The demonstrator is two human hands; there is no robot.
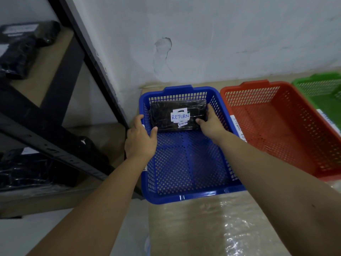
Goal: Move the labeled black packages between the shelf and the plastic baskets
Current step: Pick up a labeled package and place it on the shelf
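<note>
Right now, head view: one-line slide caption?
Both hands, left hand and right hand, hold a RETURN-labeled black package inside the blue basket.

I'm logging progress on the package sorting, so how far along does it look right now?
Early, by the look of it. In hand: a black package labeled RETURN sits in the blue basket, the right hand gripping its right end and the left hand on the basket's left rim, thumb at the package. Nothing else is in that basket. Left: the red basket holds nothing, and black packages lie on the shelf.
</note>
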